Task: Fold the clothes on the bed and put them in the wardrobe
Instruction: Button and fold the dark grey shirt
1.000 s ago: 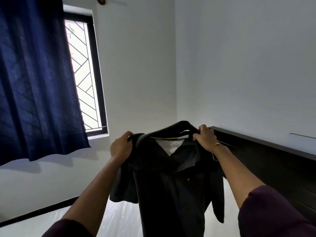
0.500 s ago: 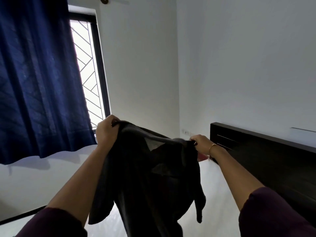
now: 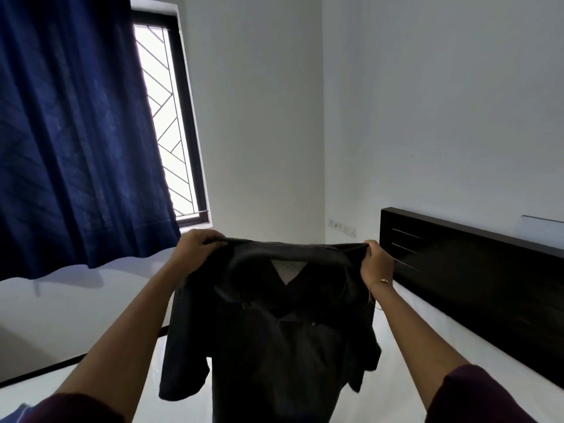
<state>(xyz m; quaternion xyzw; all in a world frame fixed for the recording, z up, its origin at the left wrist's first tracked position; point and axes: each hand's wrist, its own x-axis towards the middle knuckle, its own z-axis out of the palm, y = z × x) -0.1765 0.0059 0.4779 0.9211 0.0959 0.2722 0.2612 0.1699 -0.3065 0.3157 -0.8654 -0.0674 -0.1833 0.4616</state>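
Observation:
A black collared short-sleeved shirt (image 3: pixel 283 340) hangs in the air in front of me, stretched flat with its collar up and sleeves dangling. My left hand (image 3: pixel 195 248) grips its left shoulder. The other shoulder is pinched in my right hand (image 3: pixel 377 261), which wears a thin bracelet at the wrist. The shirt hangs over the white bed (image 3: pixel 396 340) and hides most of it. The wardrobe is not in view.
A dark wooden headboard (image 3: pixel 476 279) runs along the right wall. A navy curtain (image 3: pixel 70 132) covers the left, beside a grilled window (image 3: pixel 166 117). A switch plate (image 3: pixel 341 226) sits in the wall corner. White walls surround the bed.
Both hands have moved apart and levelled out, pulling the shirt's shoulders taut. The shirt, crumpled and tilted half a second ago, now hangs flat and straight.

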